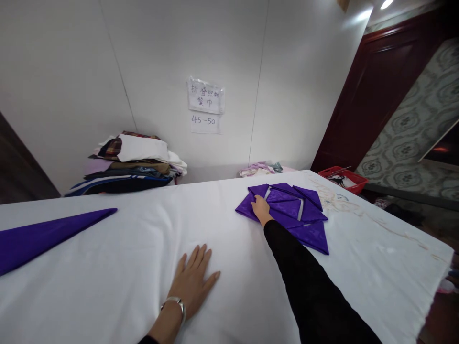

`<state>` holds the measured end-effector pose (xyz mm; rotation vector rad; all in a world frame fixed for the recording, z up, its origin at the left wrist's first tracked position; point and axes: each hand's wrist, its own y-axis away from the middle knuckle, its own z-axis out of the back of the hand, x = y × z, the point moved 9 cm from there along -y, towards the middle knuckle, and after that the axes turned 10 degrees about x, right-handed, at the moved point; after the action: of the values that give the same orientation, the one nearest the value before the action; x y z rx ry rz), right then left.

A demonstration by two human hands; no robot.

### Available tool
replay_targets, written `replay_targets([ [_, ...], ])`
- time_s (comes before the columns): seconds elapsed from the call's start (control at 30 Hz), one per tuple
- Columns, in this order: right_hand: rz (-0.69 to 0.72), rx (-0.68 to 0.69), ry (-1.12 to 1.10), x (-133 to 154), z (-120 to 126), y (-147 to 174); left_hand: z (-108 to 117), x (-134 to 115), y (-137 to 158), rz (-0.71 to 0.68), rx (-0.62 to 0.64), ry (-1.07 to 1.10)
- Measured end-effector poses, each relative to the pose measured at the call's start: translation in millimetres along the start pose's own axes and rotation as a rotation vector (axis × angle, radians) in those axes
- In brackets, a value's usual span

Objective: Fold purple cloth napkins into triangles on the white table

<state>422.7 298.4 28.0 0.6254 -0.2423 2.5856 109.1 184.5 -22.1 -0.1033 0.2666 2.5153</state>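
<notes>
My left hand (193,283) lies flat on the white tablecloth (143,248), fingers spread, nothing in it; a silver bangle circles the wrist. Stretched out to the far right part of the table, my right hand (261,207) has its fingers closed at the left side of a group of folded purple napkins (285,203). The napkins are folded to flat, pointed shapes and overlap one another, with bits of white cloth showing between them. The forearm covers part of their lower edge. At the far left, another folded purple napkin (46,236) lies apart, cut off by the picture's edge.
Piled clothes (136,160) stand behind the table at the left, with more crumpled fabric (258,169) near the wall. A red basket (344,179) sits beyond the right back corner. Paper signs (206,98) hang on the grey wall.
</notes>
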Motion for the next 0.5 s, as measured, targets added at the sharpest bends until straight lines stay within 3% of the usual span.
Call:
replay_targets([
  [0.13, 0.126, -0.020, 0.104, 22, 1, 25, 1, -1, 0, -0.004, -0.003, -0.005],
  [0.27, 0.482, 0.024, 0.279, 67, -21, 71, 0, -1, -2, -0.005, -0.007, -0.022],
  [0.33, 0.595, 0.042, 0.309, 81, -33, 89, -1, 0, -3, -0.003, -0.010, -0.032],
  [0.5, 0.591, 0.048, 0.385, 80, -40, 92, -1, 1, -3, 0.003, -0.006, -0.046],
])
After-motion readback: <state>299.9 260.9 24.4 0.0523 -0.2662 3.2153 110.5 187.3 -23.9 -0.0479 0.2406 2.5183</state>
